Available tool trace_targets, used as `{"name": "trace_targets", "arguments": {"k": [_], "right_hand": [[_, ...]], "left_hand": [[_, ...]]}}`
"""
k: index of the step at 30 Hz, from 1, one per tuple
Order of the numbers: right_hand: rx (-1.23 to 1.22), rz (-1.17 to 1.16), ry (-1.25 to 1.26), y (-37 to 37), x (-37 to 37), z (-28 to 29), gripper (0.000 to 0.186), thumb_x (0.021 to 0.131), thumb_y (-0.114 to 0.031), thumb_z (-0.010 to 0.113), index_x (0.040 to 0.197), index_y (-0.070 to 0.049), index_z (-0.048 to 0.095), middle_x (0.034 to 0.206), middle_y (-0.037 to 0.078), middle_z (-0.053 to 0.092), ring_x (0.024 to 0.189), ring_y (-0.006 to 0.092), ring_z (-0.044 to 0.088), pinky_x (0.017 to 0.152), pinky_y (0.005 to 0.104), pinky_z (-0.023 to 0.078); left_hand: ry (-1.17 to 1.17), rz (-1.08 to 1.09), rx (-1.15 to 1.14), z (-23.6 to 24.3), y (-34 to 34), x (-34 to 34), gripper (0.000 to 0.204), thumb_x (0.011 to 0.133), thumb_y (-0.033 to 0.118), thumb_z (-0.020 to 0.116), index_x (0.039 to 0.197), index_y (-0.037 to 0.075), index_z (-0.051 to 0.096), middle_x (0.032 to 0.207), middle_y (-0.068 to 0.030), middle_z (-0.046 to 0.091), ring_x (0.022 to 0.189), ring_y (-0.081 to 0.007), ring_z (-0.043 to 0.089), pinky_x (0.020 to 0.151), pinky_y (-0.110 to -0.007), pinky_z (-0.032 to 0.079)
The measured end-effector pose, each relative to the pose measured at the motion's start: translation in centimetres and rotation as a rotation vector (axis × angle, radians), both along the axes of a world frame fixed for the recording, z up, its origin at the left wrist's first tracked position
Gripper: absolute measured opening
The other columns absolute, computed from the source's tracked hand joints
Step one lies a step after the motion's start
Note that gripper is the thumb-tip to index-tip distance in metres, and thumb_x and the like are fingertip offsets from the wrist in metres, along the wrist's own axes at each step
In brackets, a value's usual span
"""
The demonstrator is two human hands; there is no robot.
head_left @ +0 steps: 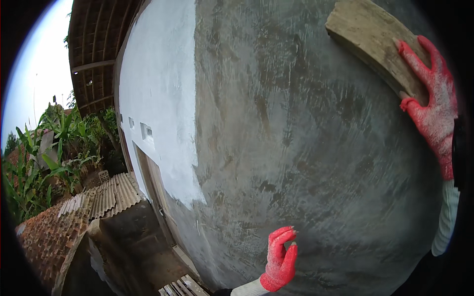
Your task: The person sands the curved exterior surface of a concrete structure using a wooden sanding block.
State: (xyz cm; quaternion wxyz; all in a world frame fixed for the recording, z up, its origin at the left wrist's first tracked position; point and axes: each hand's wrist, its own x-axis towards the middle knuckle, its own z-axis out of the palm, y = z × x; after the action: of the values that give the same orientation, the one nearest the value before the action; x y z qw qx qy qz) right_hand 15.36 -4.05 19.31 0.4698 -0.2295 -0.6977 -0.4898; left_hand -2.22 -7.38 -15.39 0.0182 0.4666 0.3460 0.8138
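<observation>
A thick, worn wooden block lies against the grey plastered wall at the upper right. My right hand, in a dusty red-coated glove with bare fingertips, grips the block's lower right end, thumb and fingers over its edges. At the bottom centre is my left hand in a matching glove, in front of the wall. Its fingers are loosely curled, with a gap between them and the thumb, and nothing is held. The wall's surface is streaked with patchy dark and light plaster.
White paint covers the wall's left part, beside a door. Below left are slats, a low wall, corrugated sheets and a tiled roof. Roof eaves overhang; plants grow beyond.
</observation>
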Motion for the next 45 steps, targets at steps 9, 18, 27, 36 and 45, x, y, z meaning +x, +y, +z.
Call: {"name": "trace_targets", "arguments": {"k": [9, 18, 27, 36, 45], "right_hand": [[0.016, 0.000, 0.179, 2.4, -0.7, 3.2, 0.083, 0.059, -0.024, 0.084, 0.136, -0.030, 0.057, 0.145, 0.015, 0.040, 0.129, 0.0350, 0.045, 0.107, 0.0465, 0.040], [0.050, -0.038, 0.255, 1.6, -12.6, -0.6, 0.073, 0.065, -0.038, 0.082, 0.134, -0.027, 0.059, 0.140, 0.016, 0.041, 0.123, 0.0386, 0.047, 0.101, 0.0470, 0.044], [-0.136, 0.049, -0.244, -0.8, -18.2, -4.2, 0.083, 0.057, -0.035, 0.085, 0.134, -0.025, 0.057, 0.140, 0.016, 0.043, 0.119, 0.0368, 0.049, 0.101, 0.0504, 0.042], [-0.226, 0.266, -0.274, -0.7, -18.1, -5.2, 0.082, 0.057, -0.030, 0.085, 0.128, -0.004, 0.055, 0.137, 0.014, 0.045, 0.121, 0.0348, 0.049, 0.103, 0.0485, 0.041], [0.012, -0.050, 0.370, 4.7, -9.9, -8.6, 0.073, 0.076, -0.013, 0.073, 0.144, -0.010, 0.047, 0.152, 0.017, 0.035, 0.137, 0.0397, 0.034, 0.113, 0.0474, 0.031]], "left_hand": [[0.014, 0.007, -0.026, 3.0, -3.5, -10.5, 0.030, 0.098, 0.003, 0.050, 0.128, 0.002, 0.052, 0.135, -0.0112, 0.043, 0.112, -0.0211, 0.052, 0.098, -0.035, 0.044], [0.182, 0.095, -0.111, 1.4, -6.8, -19.4, 0.034, 0.098, 0.004, 0.049, 0.131, 0.000, 0.048, 0.136, -0.0139, 0.042, 0.114, -0.0240, 0.051, 0.101, -0.038, 0.043], [0.891, 0.626, 0.370, 19.2, -1.3, -20.1, 0.081, 0.075, 0.035, 0.082, 0.140, 0.010, 0.039, 0.144, -0.0220, 0.037, 0.139, -0.0463, 0.030, 0.108, -0.066, 0.030], [1.474, 0.607, 0.249, 29.8, 0.8, -23.3, 0.092, 0.061, 0.043, 0.087, 0.142, 0.023, 0.047, 0.145, -0.0172, 0.037, 0.133, -0.0430, 0.036, 0.111, -0.060, 0.031], [0.663, 1.120, 0.125, 48.4, 2.4, -35.3, 0.083, 0.083, 0.064, 0.064, 0.152, 0.029, 0.036, 0.142, -0.0202, 0.043, 0.133, -0.0376, 0.044, 0.106, -0.048, 0.042]]}}
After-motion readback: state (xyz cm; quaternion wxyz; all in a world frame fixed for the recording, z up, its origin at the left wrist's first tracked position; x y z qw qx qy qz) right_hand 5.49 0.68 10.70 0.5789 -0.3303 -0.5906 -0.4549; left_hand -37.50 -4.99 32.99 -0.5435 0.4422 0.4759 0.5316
